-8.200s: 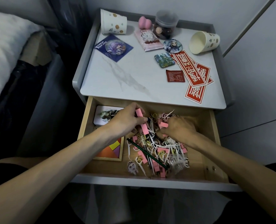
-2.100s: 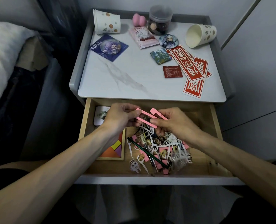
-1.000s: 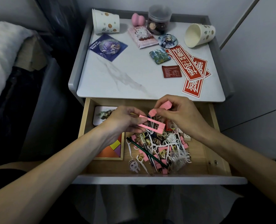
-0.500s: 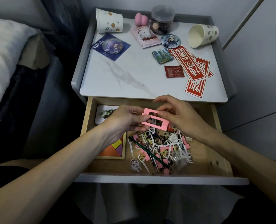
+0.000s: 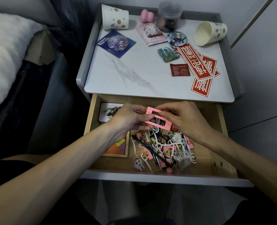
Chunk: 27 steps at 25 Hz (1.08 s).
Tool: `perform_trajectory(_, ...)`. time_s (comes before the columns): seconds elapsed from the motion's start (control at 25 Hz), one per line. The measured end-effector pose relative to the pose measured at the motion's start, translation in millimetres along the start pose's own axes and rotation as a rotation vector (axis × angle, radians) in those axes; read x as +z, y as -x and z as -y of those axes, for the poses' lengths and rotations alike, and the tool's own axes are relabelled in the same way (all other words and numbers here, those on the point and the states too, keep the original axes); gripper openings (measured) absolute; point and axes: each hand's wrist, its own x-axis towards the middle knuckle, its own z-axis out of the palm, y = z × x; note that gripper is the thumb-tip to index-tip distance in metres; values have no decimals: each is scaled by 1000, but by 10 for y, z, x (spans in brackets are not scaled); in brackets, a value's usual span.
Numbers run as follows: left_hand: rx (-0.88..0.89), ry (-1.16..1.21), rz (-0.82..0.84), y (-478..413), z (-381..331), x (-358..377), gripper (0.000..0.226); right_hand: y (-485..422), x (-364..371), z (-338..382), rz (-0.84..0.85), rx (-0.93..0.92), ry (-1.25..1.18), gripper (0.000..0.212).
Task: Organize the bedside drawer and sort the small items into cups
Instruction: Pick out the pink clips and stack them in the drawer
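Above the open wooden drawer (image 5: 207, 159), flat pink rectangular frame pieces (image 5: 150, 109), fanned apart a second ago, sat squared into one stack, pinched between left hand (image 5: 131, 119) and right hand (image 5: 183, 119), probably ready for the tipped spotted paper cup (image 5: 210, 33).

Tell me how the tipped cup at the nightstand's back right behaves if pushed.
The paper cup lies on its side, so it would probably roll, curving because it tapers. It looks empty, so likely light and easily crushed.
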Motion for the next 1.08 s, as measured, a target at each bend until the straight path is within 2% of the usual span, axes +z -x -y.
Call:
perform_trajectory(0.52,38,17,-28,1,7,-11,19,19,-7,54,2,-4,-25,25)
perform_trajectory(0.64,65,4,-70,-18,-3,-32,17,23,16,28,30,-23,40,45)
perform_trajectory(0.72,74,5,-101,-15,-16,-43,13,31,43,9,75,-49,143,65)
perform_trajectory(0.8,82,1,-116,-6,-29,-46,11,43,73,-4,90,-94,254,76)
perform_trajectory(0.88,82,-3,-124,-1,-43,-49,11,49,97,9,43,-112,327,76)
perform_trajectory(1.08,82,-13,-153,34,-105,-93,15,32,134,83,-37,-100,341,58)
